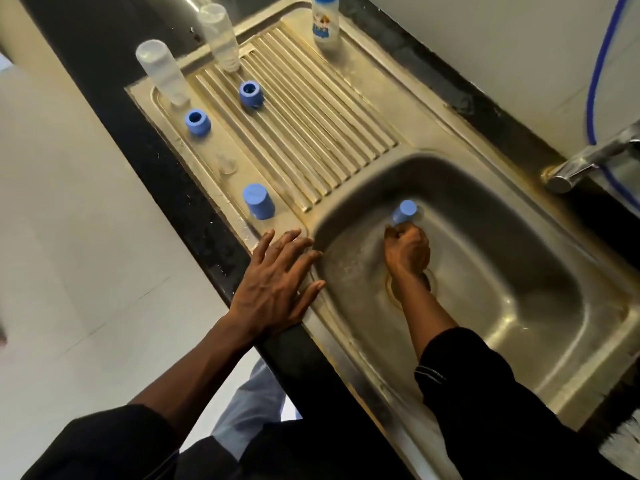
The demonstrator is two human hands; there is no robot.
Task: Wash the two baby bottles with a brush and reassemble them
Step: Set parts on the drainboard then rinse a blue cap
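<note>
Home kitchen: steel sink [540,327] w/ ribbed drainboard [311,133] in black stone counter [114,109], tap [585,161] at wall.

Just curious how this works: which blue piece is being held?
The blue cap in the sink basin, gripped by the right hand; the other cap and both rings stand on the drainboard.

Brush [625,441] half off right edge

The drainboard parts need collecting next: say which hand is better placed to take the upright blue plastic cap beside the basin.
Left, probably. The left hand lies flat and empty on the steel sink rim, near that blue plastic cap; the right hand is down in the basin, gripping another blue piece.
</note>
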